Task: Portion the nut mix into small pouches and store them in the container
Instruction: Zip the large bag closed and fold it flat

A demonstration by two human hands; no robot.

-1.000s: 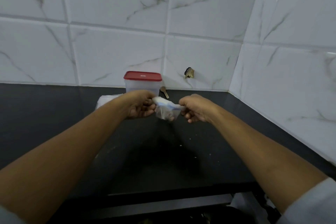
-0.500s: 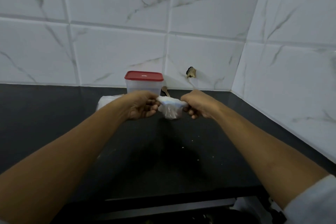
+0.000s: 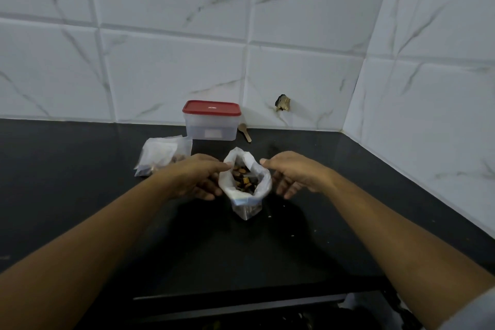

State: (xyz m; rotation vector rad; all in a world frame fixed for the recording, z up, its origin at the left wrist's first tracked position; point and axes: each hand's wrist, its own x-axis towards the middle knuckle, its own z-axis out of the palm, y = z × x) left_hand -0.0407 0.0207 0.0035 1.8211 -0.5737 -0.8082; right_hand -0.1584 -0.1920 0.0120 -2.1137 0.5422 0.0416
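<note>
A small clear pouch (image 3: 245, 197) stands on the black counter (image 3: 80, 195) with its mouth spread wide and brown nut mix showing inside. My left hand (image 3: 197, 179) is against its left side, thumb at the rim and fingers curled on the plastic. My right hand (image 3: 293, 174) hovers just off the right side, fingers spread, a thin gap to the rim. A clear container (image 3: 211, 122) with a red lid shut on it stands by the back wall. Left of it lies a larger plastic bag (image 3: 163, 154) of nut mix.
A small wooden spoon (image 3: 245, 132) lies right of the container against the wall. White tiled walls close off the back and the right side. A few crumbs (image 3: 270, 216) dot the counter near the pouch. The counter's front edge runs below my forearms.
Both hands were pulling the pouch's top apart in the air. Now the pouch is lower, its mouth is open, and my right hand has let go.
</note>
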